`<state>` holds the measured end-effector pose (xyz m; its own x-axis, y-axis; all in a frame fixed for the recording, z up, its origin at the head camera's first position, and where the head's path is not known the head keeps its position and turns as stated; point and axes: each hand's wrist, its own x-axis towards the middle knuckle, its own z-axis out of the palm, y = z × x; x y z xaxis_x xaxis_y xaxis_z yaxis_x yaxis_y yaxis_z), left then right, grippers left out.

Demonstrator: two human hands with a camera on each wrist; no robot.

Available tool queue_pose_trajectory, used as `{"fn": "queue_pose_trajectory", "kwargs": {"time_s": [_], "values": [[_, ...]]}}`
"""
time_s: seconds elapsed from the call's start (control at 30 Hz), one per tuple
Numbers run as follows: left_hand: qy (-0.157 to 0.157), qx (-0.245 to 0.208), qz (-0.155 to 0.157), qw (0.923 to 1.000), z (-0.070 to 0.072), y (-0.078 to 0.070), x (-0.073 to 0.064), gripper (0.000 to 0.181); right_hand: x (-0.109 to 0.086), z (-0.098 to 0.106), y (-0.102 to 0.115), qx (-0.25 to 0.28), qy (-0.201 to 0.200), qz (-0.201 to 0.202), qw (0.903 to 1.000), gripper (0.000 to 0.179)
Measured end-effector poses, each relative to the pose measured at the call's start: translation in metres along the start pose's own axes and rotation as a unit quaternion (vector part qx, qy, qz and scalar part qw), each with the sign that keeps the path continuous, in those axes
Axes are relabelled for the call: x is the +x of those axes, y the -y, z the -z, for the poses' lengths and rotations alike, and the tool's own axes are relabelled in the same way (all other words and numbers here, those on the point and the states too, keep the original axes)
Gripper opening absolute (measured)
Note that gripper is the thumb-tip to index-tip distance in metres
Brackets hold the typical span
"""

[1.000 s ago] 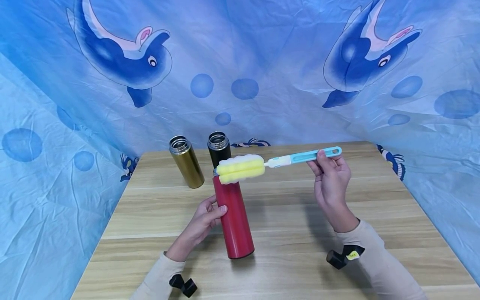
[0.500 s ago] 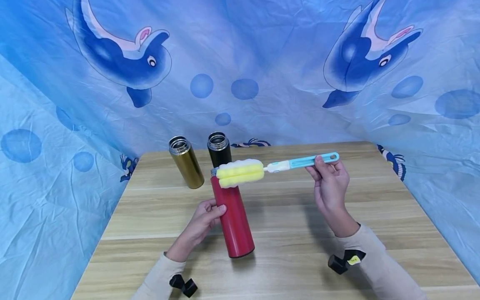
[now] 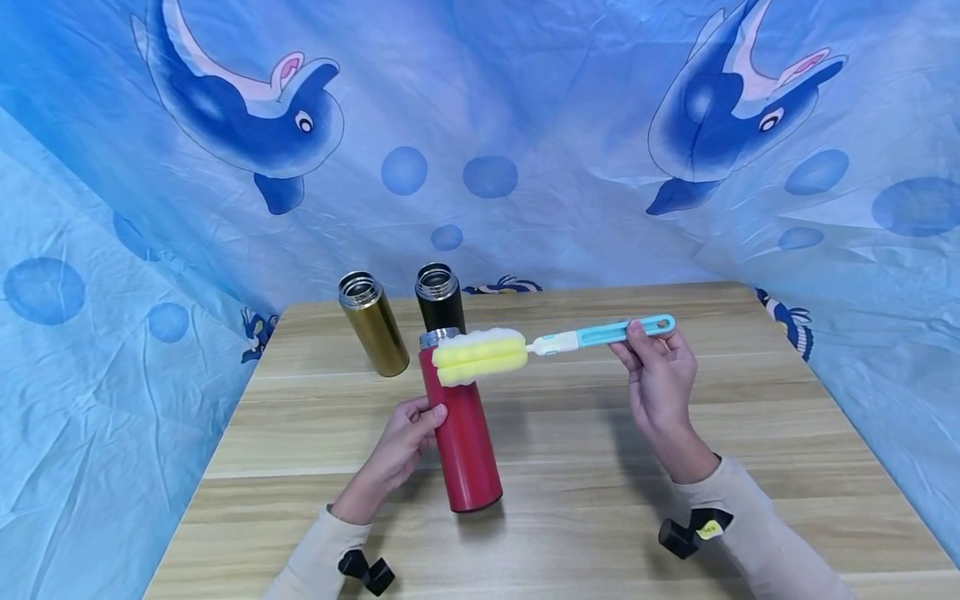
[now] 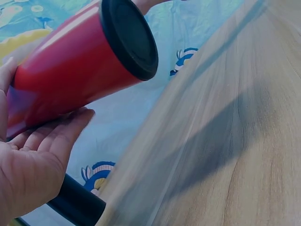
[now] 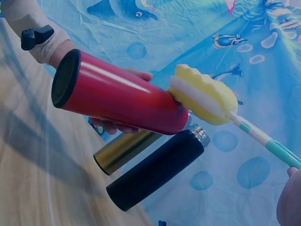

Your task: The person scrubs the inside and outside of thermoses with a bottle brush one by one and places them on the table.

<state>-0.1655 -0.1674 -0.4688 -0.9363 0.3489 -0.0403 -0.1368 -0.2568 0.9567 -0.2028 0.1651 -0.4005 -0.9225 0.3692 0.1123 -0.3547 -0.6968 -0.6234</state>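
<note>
While the left grip (image 3: pixel 402 437) curls round the raised red bottle (image 3: pixel 467 446) and the right grip (image 3: pixel 662 379) pinches the brush (image 3: pixel 557 342), its sponge (image 3: pixel 482 360) sits at that bottle's neck, not yet inside; gold bottle (image 3: pixel 380 335) and black bottle (image 3: pixel 442 312) stand open, unhandled, beyond the red one.

mid-frame in the head view, the brush (image 3: pixel 557 342) covers part of the red bottle (image 3: pixel 467 442), and together they hide the lower end of the black bottle (image 3: pixel 441 308). the left fingers (image 3: pixel 417 407) are partly hidden behind the red bottle. the right wrist view's right edge crops the right hand (image 5: pixel 291 200).
</note>
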Motion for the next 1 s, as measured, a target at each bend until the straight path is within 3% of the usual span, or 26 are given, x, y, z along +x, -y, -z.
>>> {"fn": "queue_pose_trajectory", "kwargs": {"time_s": [0.2, 0.6, 1.0], "values": [[-0.008, -0.022, 0.002, 0.9997, -0.001, -0.001, 0.000, 0.026, -0.003, 0.005, -0.001, -0.015, 0.005, -0.005, 0.9999, 0.019], [0.060, -0.067, -0.032, 0.9954, -0.001, -0.004, 0.000, 0.024, -0.006, 0.010, 0.000, -0.021, -0.010, -0.020, 0.9995, 0.021], [0.033, -0.064, -0.021, 0.9972, 0.006, -0.001, 0.002, 0.023, -0.013, 0.015, 0.001, -0.039, -0.004, -0.006, 0.9992, 0.016]]}}
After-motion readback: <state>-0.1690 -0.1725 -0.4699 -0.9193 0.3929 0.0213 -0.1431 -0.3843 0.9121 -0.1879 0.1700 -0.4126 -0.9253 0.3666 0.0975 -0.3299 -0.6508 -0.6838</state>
